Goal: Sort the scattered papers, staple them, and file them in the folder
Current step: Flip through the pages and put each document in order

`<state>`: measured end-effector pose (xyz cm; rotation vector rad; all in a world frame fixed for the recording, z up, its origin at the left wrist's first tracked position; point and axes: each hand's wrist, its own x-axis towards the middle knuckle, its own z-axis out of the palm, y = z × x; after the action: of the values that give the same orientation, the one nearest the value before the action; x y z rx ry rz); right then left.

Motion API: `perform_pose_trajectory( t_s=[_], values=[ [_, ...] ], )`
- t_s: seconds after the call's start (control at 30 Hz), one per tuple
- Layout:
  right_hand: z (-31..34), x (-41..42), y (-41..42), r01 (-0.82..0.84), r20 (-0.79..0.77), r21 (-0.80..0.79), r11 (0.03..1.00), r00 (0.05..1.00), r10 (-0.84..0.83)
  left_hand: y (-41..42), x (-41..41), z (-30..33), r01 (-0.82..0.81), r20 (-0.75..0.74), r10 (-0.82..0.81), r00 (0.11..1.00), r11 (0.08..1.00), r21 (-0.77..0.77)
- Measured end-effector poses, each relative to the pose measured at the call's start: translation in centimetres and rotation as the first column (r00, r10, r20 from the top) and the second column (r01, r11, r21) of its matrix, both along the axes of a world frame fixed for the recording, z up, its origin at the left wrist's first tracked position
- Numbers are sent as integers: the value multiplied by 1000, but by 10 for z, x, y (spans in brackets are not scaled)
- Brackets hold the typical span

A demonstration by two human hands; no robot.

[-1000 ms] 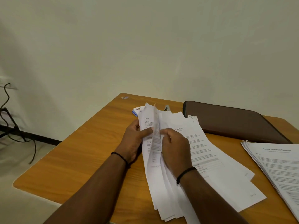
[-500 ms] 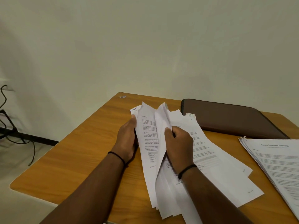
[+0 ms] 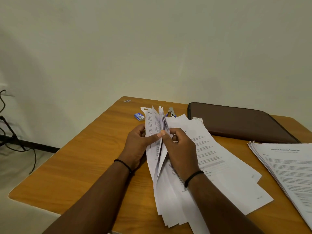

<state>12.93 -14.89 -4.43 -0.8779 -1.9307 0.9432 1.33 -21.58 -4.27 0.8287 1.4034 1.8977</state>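
The left hand's fingers point(image 3: 152, 137) are curling round the left edge of a loose sheaf of white printed papers point(image 3: 157, 132), the thumb lying across the front page and pressing onto it. The right hand's fingers point(image 3: 170, 132) are bent and pinching several raised sheets of the same sheaf, so that the pages are standing fanned and nearly on edge between the two hands. The left hand point(image 3: 137, 146) is sitting just left of the sheaf and the right hand point(image 3: 181, 151) just right of it; each wrist is wearing a thin black band.

Under and to the right of the right hand, more white printed sheets point(image 3: 219, 169) are lying spread flat and overlapping on the orange-brown wooden table point(image 3: 84, 166). Well to the right, a separate neat pile of white printed pages point(image 3: 290, 168) is resting at the table's edge. Behind the sheets, a dark brown closed zip folder point(image 3: 236, 120) is lying flat near the wall. Just beyond the fanned sheaf, a small metal stapler point(image 3: 171, 111) is showing, and a small blue and white staple box point(image 3: 139, 116) is lying to its left.
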Motion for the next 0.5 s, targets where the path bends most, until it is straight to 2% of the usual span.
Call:
perform_pose_trajectory(
  t_s=[0.23, 0.5],
  values=[
    [-2, 1, 2, -18, 15, 21, 1000, 1000, 17, 0, -4, -2, 2, 29, -2, 1000, 1000, -3],
    [-4, 3, 10, 68, 28, -23, 997, 997, -67, -1, -11, -6, -21, 97, 28, 995, 997, -70]
  ],
)
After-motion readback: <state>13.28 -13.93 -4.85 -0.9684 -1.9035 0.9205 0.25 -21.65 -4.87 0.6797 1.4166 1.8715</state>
